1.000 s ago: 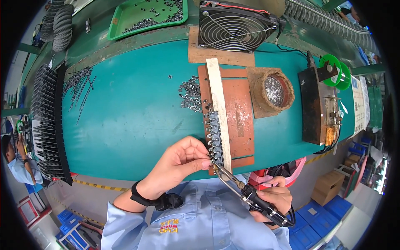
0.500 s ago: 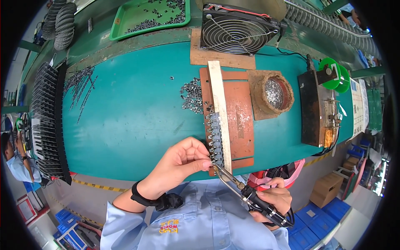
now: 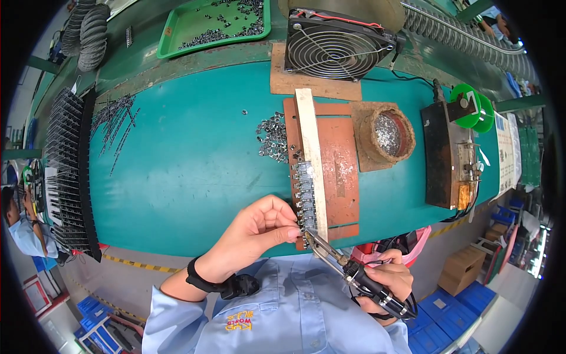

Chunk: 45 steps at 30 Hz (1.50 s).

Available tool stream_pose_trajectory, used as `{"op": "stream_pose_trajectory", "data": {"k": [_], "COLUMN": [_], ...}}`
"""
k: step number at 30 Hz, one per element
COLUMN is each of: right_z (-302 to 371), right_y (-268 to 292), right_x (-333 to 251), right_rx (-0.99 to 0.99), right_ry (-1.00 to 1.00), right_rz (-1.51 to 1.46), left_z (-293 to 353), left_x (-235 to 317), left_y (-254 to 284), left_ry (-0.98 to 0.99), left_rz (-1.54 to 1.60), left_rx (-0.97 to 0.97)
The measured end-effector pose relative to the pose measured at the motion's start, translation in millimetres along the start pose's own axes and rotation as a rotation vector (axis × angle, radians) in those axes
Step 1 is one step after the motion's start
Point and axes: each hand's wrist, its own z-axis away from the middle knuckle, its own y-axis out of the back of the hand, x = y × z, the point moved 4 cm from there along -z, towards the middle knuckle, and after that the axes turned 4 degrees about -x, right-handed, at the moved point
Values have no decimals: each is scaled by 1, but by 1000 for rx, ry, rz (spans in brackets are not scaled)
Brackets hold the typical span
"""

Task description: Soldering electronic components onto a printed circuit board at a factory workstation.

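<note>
Strip of small dark components [image 3: 305,197], just below centre toward 5 o'clock, lies against a white bar [image 3: 305,112]; it looks paler than a moment ago, both hands nearly unmoved. Left hand [image 3: 256,230] pinches at its near end, the held piece hidden. Right hand [image 3: 396,278] grips a black-handled soldering iron [image 3: 374,287], its tip partly covering that end. Yellow-and-red lettering [image 3: 239,321] marks the shirt [image 3: 283,318]. Around: loose metal clips [image 3: 272,138] at 12, cooling fan [image 3: 336,53] at 1, crusted bowl [image 3: 368,133] at 2, pin rack [image 3: 65,177] at 9.

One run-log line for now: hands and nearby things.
left hand: pinched at component strip, near end; right hand: holding soldering iron, tip at strip; white bar: beside strip; loose metal parts: beyond left hand
</note>
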Motion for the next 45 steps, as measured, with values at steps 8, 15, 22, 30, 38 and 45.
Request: {"op": "stream_pose_trajectory", "data": {"k": [8, 15, 22, 30, 38, 45], "right_z": [0, -3, 10, -15, -11, -1], "right_y": [-2, -2, -1, 11, 9, 10], "right_x": [2, 2, 25, 63, 45, 27], "right_rx": [37, 35, 517, 566, 501, 379], "right_ry": [-1, -14, -132, -320, -29, 100], "right_rz": [10, -6, -163, 82, -62, -58], "left_z": [-1, -1, 0, 1, 7, 7], "left_x": [2, 5, 4, 5, 10, 21], "left_y": [0, -2, -1, -3, -1, -4], "left_ry": [-2, 6, 0, -10, 97, 161], "left_rz": [2, 20, -29, -34, -181, -290], "left_rx": [-16, -22, -29, -21, 37, 37]}}
